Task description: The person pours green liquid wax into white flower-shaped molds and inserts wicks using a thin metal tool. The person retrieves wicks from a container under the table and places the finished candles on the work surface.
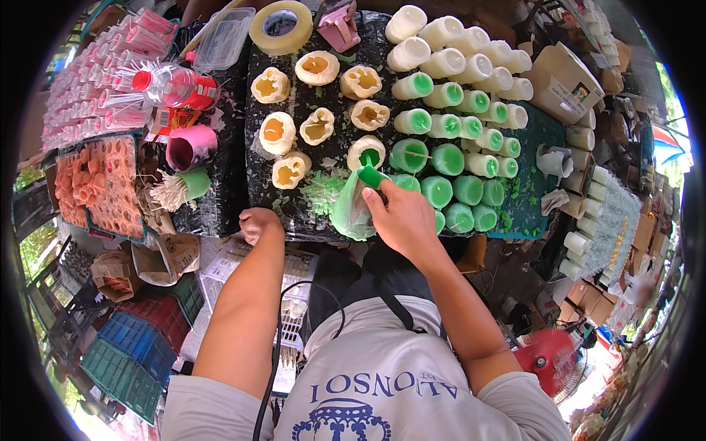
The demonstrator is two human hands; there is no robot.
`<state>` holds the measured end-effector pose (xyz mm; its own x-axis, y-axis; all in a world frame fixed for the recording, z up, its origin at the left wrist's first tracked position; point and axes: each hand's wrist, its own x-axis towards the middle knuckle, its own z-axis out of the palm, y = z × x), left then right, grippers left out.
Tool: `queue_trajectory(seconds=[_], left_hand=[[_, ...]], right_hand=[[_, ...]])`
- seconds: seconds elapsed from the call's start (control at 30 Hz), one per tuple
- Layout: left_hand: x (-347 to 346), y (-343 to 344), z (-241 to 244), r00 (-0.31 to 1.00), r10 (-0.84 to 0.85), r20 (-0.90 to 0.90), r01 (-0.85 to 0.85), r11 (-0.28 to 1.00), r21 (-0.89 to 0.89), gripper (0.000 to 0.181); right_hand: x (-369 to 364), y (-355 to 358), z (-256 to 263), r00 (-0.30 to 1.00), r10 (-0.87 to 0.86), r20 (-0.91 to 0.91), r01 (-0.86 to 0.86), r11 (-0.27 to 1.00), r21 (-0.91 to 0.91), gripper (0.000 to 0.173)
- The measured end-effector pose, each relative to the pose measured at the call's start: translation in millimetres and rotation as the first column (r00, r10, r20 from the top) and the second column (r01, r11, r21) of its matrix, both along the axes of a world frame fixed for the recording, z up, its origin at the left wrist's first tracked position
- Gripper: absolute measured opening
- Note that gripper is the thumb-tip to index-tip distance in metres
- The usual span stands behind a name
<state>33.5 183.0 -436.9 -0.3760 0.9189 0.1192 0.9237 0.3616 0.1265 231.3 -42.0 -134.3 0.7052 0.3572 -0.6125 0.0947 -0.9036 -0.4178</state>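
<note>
My right hand [401, 220] grips a wax-coated pouring jug [353, 206] and tilts it, its green spout [370, 175] over a cream rubber-like mould [361, 146]. Green liquid, apparently wax, runs into the mould's hollow. Several other cream moulds [317, 125] with amber-coloured hollows stand behind and to the left. Curled into a loose fist, my left hand [260, 225] rests at the table's front edge, and nothing shows in it. Right of the jug stand several cups filled with green wax [452, 190], some with wicks; a thin stick lies across one green cup [409, 155].
White cups [441, 60] stand in rows behind the green ones. At the back are a tape roll [280, 26] and a pink container [337, 27]. A bottle [182, 88], a pink cup [190, 146] and a bundle of wicks [175, 192] are at left. A red fan [546, 361] stands behind at right.
</note>
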Motion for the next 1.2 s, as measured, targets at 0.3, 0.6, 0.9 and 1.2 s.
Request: queue_trajectory(seconds=[0.3,0.6,0.9,1.2], left_hand=[[6.6,-1.5,10.2,1.0,-0.016,0.002,0.016,1.0,0.0,0.038],[4.6,-0.7,6.8,1.0,-0.023,0.007,0.023,1.0,0.0,0.038],[2.7,0.1,3.8,0.999,-0.032,0.019,0.032,0.999,-0.001,0.038],[5.1,-1.3,7.6,0.999,-0.043,0.033,0.043,0.999,-0.004,0.038]], right_hand=[[4.6,-0.9,2.2,1.0,-0.006,-0.018,0.006,1.0,-0.017,0.041],[3.1,0.4,4.1,0.999,-0.011,-0.03,0.01,1.0,-0.007,0.04],[4.4,2.2,7.0,0.999,-0.008,-0.038,0.007,0.999,-0.032,0.041],[4.7,-1.4,1.9,1.0,-0.013,-0.016,0.012,1.0,-0.012,0.041]])
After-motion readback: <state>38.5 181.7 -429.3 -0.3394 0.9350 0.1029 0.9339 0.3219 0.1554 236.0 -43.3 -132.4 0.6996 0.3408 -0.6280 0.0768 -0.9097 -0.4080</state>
